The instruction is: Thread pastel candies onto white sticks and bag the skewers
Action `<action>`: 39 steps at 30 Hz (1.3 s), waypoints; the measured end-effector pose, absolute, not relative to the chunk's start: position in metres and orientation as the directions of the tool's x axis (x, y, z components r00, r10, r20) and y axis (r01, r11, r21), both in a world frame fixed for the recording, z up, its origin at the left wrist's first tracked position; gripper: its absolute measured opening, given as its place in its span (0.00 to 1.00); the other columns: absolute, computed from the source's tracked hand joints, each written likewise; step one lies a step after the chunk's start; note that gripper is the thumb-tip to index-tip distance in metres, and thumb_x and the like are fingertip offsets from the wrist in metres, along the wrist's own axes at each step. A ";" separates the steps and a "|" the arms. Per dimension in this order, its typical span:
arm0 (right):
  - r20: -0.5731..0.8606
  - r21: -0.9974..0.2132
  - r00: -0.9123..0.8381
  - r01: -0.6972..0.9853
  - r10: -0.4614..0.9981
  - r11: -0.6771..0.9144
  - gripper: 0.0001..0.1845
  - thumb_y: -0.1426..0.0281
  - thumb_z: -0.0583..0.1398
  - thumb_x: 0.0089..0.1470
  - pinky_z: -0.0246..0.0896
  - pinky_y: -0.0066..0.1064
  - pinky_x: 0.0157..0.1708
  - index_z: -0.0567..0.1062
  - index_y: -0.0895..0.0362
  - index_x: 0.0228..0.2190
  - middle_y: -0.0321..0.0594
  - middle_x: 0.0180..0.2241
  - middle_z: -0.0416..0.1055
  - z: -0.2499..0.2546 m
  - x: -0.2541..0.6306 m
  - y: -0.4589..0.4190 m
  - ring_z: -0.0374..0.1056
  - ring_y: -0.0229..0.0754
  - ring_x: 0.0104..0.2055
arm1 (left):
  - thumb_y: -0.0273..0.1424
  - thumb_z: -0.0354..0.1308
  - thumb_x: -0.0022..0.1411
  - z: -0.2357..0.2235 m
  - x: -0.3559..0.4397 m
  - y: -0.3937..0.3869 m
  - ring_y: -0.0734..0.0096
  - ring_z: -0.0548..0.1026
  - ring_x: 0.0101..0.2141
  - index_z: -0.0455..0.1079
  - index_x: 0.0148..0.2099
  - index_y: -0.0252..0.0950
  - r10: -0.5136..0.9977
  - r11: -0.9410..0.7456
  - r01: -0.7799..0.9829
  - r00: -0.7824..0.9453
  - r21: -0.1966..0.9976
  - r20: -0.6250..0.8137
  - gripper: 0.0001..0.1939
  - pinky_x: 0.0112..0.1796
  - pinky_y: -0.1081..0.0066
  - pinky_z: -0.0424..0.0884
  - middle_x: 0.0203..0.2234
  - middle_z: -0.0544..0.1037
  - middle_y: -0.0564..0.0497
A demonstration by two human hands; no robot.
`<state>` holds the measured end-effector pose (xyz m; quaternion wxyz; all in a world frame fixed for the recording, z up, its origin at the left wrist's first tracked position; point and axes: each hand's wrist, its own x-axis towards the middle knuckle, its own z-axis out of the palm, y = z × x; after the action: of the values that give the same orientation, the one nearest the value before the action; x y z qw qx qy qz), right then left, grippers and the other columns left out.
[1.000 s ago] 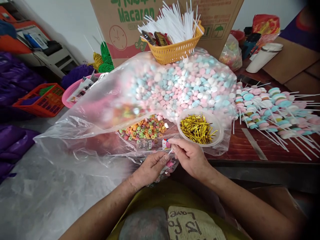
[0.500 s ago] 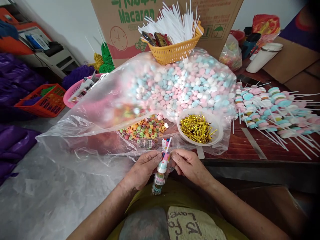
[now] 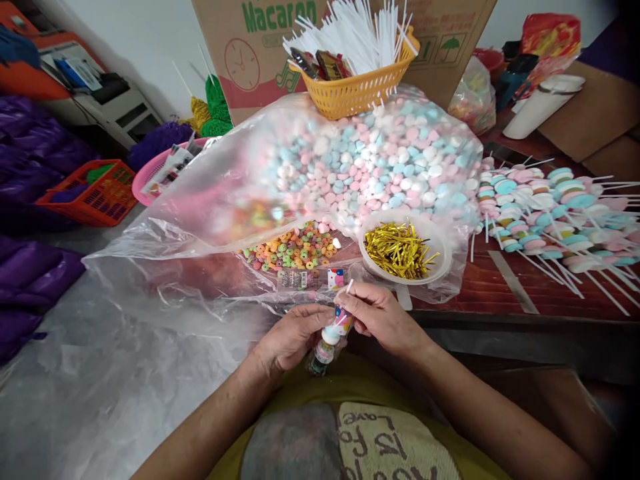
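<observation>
A wrapped candy skewer (image 3: 327, 339), with pale marshmallows on a white stick (image 3: 350, 285) inside a clear printed bag, is tilted between my two hands. My left hand (image 3: 297, 333) pinches the left side of the bag's upper part. My right hand (image 3: 383, 317) has thumb and fingers closed on the bag's top around the stick. The bag's lower end hangs above my lap. Just beyond the hands lie a flat printed bag (image 3: 336, 279) and a heap of colourful ring-shaped pieces (image 3: 295, 247). A white bowl (image 3: 443, 267) of gold twist ties (image 3: 397, 250) stands beyond my right hand.
A large clear bag of pastel marshmallows (image 3: 360, 160) covers the table's middle. Behind it, a yellow basket (image 3: 360, 93) of white sticks is against a cardboard box (image 3: 240, 73). Finished-looking skewers (image 3: 555, 207) are piled at right. Pink and orange baskets (image 3: 105, 200) stand at left.
My right hand has moved in over the bag's top and now grips around the stick, covering much of it. The skewer is slightly higher. The whole view has shifted a little.
</observation>
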<state>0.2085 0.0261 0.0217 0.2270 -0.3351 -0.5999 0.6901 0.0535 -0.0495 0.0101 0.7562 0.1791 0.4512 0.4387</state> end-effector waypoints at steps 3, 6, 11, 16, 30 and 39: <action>-0.083 -0.990 -0.657 0.138 0.749 0.012 0.16 0.59 0.54 0.56 0.46 0.24 0.17 0.66 0.57 0.24 0.28 0.17 0.55 0.033 0.211 0.032 0.51 0.30 0.18 | 0.36 0.69 0.44 0.010 0.059 -0.046 0.71 0.73 0.24 0.75 0.31 0.31 0.826 0.497 -0.564 0.076 0.659 -0.558 0.14 0.30 0.69 0.70 0.23 0.77 0.48; 0.073 -0.943 -0.645 0.203 0.761 0.262 0.13 0.61 0.51 0.59 0.51 0.25 0.22 0.68 0.57 0.31 0.30 0.20 0.58 0.041 0.213 0.037 0.55 0.32 0.22 | 0.37 0.68 0.44 0.011 0.065 -0.045 0.76 0.69 0.20 0.73 0.28 0.31 0.848 0.424 -0.518 -0.060 0.742 -0.527 0.14 0.24 0.75 0.66 0.19 0.73 0.52; 0.171 -0.756 -0.700 0.359 0.694 0.548 0.19 0.66 0.46 0.61 0.49 0.28 0.24 0.62 0.56 0.20 0.33 0.19 0.58 0.039 0.207 0.036 0.53 0.34 0.22 | 0.40 0.64 0.50 0.015 0.064 -0.046 0.80 0.63 0.20 0.72 0.28 0.32 0.902 0.344 -0.233 -0.188 0.909 -0.390 0.14 0.23 0.78 0.61 0.19 0.71 0.54; 0.095 -0.886 -0.633 0.298 0.768 0.355 0.19 0.62 0.46 0.61 0.57 0.28 0.27 0.65 0.61 0.47 0.38 0.28 0.68 0.033 0.208 0.032 0.60 0.35 0.25 | 0.43 0.61 0.51 0.021 0.062 -0.043 0.78 0.64 0.21 0.70 0.29 0.33 0.888 0.330 -0.232 -0.253 0.915 -0.385 0.16 0.24 0.76 0.62 0.20 0.71 0.54; -0.174 -0.985 -0.590 0.092 0.788 -0.149 0.14 0.59 0.52 0.57 0.56 0.26 0.17 0.66 0.56 0.27 0.29 0.14 0.62 0.010 0.193 0.010 0.60 0.34 0.15 | 0.41 0.52 0.61 0.039 0.049 -0.040 0.69 0.71 0.32 0.70 0.36 0.34 0.955 0.268 -0.075 0.150 0.960 -0.255 0.14 0.38 0.71 0.65 0.28 0.75 0.49; 0.595 -0.350 -0.591 0.420 0.545 0.837 0.10 0.74 0.51 0.58 0.61 0.37 0.37 0.72 0.58 0.30 0.45 0.29 0.72 0.045 0.206 0.033 0.66 0.43 0.36 | 0.36 0.51 0.59 0.054 0.036 -0.028 0.74 0.67 0.24 0.66 0.29 0.36 0.859 0.395 0.229 0.251 0.890 -0.446 0.10 0.26 0.74 0.63 0.21 0.69 0.55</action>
<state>0.2055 0.0330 0.0450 0.3613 -0.2717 -0.8878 0.0864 0.0358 -0.0276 0.0536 0.6222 0.4884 0.5570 0.2533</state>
